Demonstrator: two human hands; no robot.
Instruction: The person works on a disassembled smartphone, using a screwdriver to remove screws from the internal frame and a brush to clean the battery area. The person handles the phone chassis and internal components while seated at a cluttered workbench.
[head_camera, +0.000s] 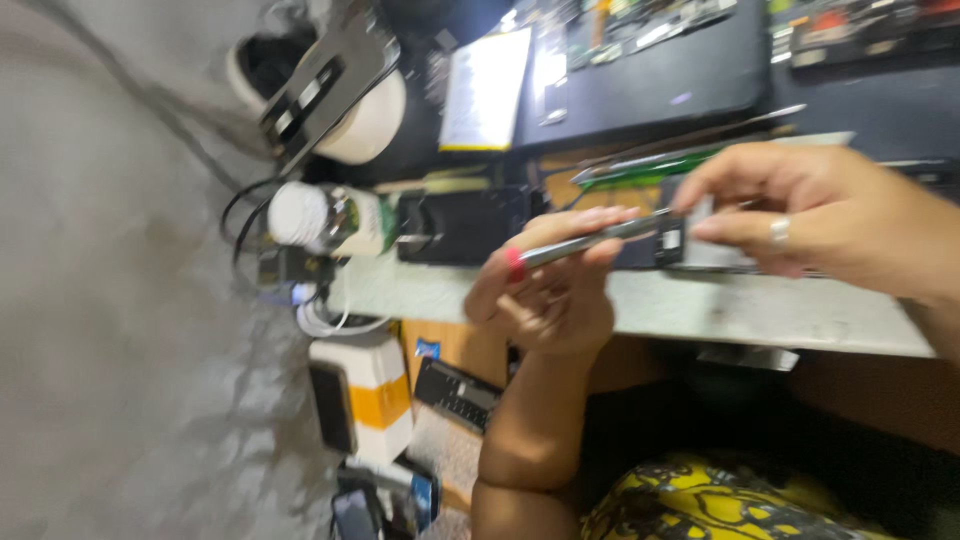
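Observation:
My left hand (545, 295) is in the middle of the view, held just in front of the table edge. Its fingers are closed around a slim silver tool (590, 240) with a red end. My right hand (820, 215), with a ring on one finger, reaches in from the right and pinches the tool's far tip between fingers and thumb. Right behind that tip a dark opened phone (668, 245) lies on the table. The picture is blurred, so the tip itself is unclear.
A pale table edge (720, 310) runs across. On the table are a dark mat (640, 90), green tweezers (650, 170), a black box (460, 225), a white bottle (320, 218) and a white round holder (350, 100). Below are a white and yellow box (365, 400) and several phones (385, 500).

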